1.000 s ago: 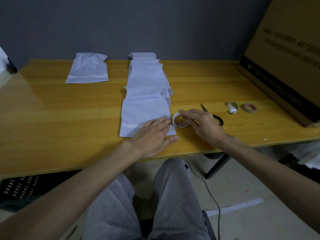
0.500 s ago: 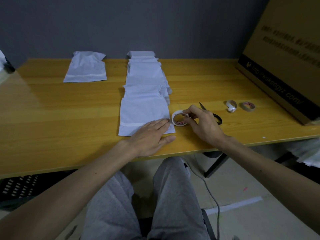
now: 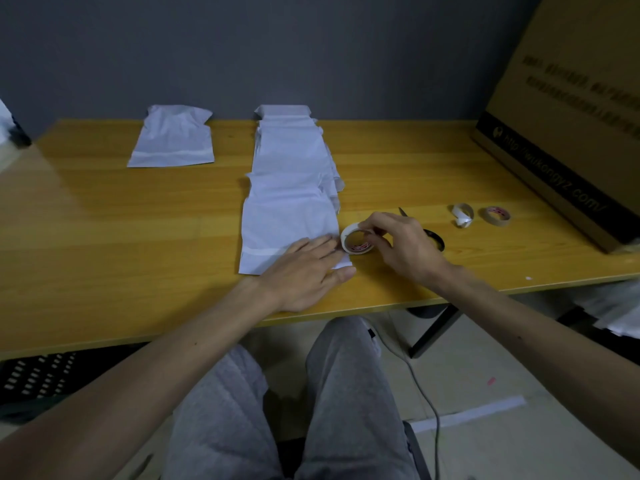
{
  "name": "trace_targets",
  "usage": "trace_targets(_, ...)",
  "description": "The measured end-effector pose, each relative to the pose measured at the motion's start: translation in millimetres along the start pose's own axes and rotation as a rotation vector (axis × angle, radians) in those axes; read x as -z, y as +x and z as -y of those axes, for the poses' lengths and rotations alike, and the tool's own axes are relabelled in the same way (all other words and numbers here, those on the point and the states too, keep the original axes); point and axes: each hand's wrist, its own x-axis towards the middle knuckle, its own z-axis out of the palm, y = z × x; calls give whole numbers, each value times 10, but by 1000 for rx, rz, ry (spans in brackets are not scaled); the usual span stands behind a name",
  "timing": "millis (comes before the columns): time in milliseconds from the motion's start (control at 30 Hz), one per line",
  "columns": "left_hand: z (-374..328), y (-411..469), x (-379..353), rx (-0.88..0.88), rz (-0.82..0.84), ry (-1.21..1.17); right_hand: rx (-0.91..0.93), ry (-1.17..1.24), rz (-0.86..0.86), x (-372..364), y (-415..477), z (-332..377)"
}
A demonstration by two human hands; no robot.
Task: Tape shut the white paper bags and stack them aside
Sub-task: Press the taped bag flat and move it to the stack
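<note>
A row of overlapping white paper bags (image 3: 289, 188) runs from the table's middle toward the back. The nearest bag (image 3: 284, 230) has a strip of tape across its lower flap. My left hand (image 3: 304, 271) lies flat with straight fingers on that bag's right lower corner. My right hand (image 3: 405, 247) pinches the roll of white tape (image 3: 356, 239), tilted on its edge right beside the bag. A separate white bag (image 3: 171, 142) lies at the back left.
Black-handled scissors (image 3: 434, 237) lie partly hidden behind my right hand. A curled tape piece (image 3: 462, 214) and a second small tape roll (image 3: 497, 216) sit to the right. A large cardboard box (image 3: 571, 116) fills the right side of the wooden table (image 3: 104, 220).
My right hand has tipped the tape roll up off the table and shifted its fingers onto the roll's rim. My left hand stays flat on the bag.
</note>
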Motion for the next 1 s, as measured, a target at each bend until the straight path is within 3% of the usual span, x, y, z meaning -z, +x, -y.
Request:
trace_targets(467, 39, -15, -64, 27, 88, 2, -77, 44, -65, -39, -38, 14)
trace_targets(667, 24, -5, -44, 26, 49, 57, -60, 41, -62, -52, 13, 18)
trace_targets(1000, 75, 19, -37, 29, 53, -78, -149, 74, -82, -52, -24, 31)
